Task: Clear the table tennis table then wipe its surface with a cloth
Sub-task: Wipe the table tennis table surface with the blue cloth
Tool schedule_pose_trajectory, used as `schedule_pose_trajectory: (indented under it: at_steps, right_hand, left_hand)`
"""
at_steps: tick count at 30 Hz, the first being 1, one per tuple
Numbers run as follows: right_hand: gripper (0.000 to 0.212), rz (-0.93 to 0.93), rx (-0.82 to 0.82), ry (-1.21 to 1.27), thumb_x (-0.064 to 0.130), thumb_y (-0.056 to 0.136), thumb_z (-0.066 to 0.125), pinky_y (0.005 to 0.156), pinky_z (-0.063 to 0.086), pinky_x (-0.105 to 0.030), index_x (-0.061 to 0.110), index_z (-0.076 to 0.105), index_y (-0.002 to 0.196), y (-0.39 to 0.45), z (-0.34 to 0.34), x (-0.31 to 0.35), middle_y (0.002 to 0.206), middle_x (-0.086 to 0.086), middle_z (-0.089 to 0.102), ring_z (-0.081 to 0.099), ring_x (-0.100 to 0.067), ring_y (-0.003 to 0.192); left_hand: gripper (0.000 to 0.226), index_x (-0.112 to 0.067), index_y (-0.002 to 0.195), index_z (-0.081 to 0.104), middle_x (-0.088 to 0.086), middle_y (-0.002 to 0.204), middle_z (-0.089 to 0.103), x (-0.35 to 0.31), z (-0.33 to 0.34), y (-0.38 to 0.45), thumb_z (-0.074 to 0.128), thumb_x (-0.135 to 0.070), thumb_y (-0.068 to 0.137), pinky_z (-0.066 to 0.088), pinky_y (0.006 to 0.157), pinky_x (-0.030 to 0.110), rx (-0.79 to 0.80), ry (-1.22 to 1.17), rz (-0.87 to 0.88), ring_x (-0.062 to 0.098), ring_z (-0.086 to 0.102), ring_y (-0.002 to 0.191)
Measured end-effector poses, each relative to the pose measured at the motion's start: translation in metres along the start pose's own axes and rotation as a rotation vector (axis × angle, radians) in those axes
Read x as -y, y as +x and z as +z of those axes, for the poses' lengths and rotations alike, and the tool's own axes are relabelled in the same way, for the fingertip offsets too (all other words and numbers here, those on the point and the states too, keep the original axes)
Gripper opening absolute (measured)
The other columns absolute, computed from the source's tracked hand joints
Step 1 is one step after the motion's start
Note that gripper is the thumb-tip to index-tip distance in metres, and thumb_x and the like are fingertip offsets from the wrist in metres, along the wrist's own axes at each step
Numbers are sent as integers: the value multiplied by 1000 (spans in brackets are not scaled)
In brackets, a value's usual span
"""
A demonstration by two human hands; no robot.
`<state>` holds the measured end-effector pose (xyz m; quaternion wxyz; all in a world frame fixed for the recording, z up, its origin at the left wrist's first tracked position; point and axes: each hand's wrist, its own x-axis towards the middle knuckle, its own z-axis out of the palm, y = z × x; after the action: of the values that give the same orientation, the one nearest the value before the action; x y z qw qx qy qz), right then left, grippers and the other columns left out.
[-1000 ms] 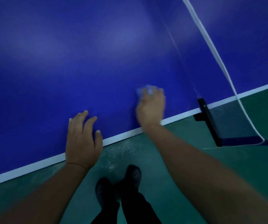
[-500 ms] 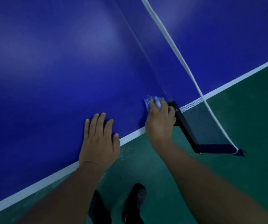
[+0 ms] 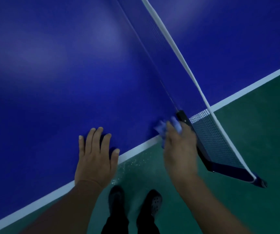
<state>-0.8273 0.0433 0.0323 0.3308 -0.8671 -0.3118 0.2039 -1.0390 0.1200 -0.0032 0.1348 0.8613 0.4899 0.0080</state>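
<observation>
Right hand (image 3: 179,149) is gripping a light blue cloth (image 3: 161,130) at the table tennis table (image 3: 51,81) edge, beside the net post (image 3: 186,120). Left hand (image 3: 93,156) is lying flat, fingers spread

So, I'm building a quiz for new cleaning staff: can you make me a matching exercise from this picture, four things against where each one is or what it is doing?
Things:
1. left hand
2. right hand
3. crumpled light blue cloth
4. black net post clamp

States:
A. fixed at the blue table's side edge, holding the net
B. bunched under the fingers, beside the clamp
C. flat on the table, fingers spread
D. holding the cloth at the white edge line

Pairs: 1-C, 2-D, 3-B, 4-A
</observation>
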Motion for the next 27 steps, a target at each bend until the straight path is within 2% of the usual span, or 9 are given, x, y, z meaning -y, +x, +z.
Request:
schedule_pose_trajectory:
  at_steps: [1,2,5,7,10,13,17,20,27]
  right_hand:
    - [22,-9,-7,126,43,98,51,86,52,-36,37,62,116,15,21,21,114,8,66,63,-14,107]
    - [25,-114,13,81,46,99,49,89,51,-39,40,60,120,31,44,42,119,11,64,60,-14,110]
    - [45,-548,122,-410,27,101,47,97,41,-41,28,44,146,62,117,92,151,1,41,41,-27,127]
    - [52,-607,106,-576,21,98,45,97,38,-39,25,39,149,87,151,115,155,-1,33,37,-28,130]
    - [49,-530,40,-575,22,98,43,96,38,-38,27,41,147,131,163,140,152,0,33,38,-26,128]
    - [44,-326,5,-556,22,101,39,95,41,-40,29,45,144,155,135,119,152,0,34,38,-27,126]
    - [46,-113,-121,-553,18,102,46,93,45,-45,23,44,147,98,73,45,146,-7,45,45,-32,120]
    - [48,-15,-185,-566,12,97,56,93,45,-50,16,50,144,65,63,28,144,-13,48,47,-37,120]
    - [60,-130,-60,-544,13,99,43,102,33,-39,22,25,156,114,115,87,157,-5,25,31,-29,133]
  left_hand:
    - [60,-3,131,54,20,148,41,0,0,0,28,-45,99,14,119,62,5,5,0,37,30,144]
    - [60,-3,132,54,20,148,41,1,0,0,27,-45,99,15,119,62,9,11,-2,37,30,143]
    - [60,-5,133,53,20,149,40,2,1,1,25,-46,100,16,119,61,13,8,1,36,29,144]
    - [61,-4,132,52,20,149,40,2,1,1,23,-46,100,16,118,61,14,13,3,36,29,144]
    - [60,-4,133,54,19,150,39,2,0,0,27,-46,99,14,119,58,26,23,-1,35,27,145]
    - [60,-4,132,56,20,149,41,2,-1,2,30,-46,98,14,119,58,34,27,-4,35,28,144]
    - [59,-4,131,55,20,149,41,6,1,1,31,-46,97,16,118,62,37,24,14,37,29,144]
    - [60,-5,132,53,19,149,39,5,1,2,30,-48,97,16,118,62,49,20,12,37,28,144]
    - [62,-3,132,52,21,148,40,7,5,2,30,-49,96,15,118,60,24,43,30,37,27,143]
